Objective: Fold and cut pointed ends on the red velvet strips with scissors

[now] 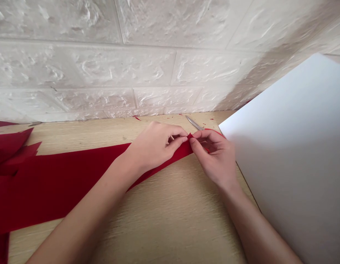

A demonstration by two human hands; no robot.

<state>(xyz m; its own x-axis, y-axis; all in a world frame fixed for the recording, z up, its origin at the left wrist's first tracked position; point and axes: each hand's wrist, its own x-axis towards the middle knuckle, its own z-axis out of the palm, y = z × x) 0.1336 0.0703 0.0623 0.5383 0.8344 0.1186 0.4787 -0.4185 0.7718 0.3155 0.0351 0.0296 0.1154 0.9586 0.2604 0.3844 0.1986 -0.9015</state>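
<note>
A long strip of red fabric (57, 179) lies across the wooden table, wide at the left and narrower toward the right. My left hand (158, 143) pinches its right end between thumb and fingertips. Right beside it, my right hand (216, 154) pinches the same end, and a small red tip pokes up between the two. Scissors (196, 124) with red handles lie just behind my right hand, which hides part of the handles.
More red fabric (7, 146) is piled at the left edge. A large white board or panel (293, 157) slants up at the right. Behind the table (170, 227) stands a white brick-patterned wall (103, 66). Small red scraps (137, 118) lie along the wall's foot.
</note>
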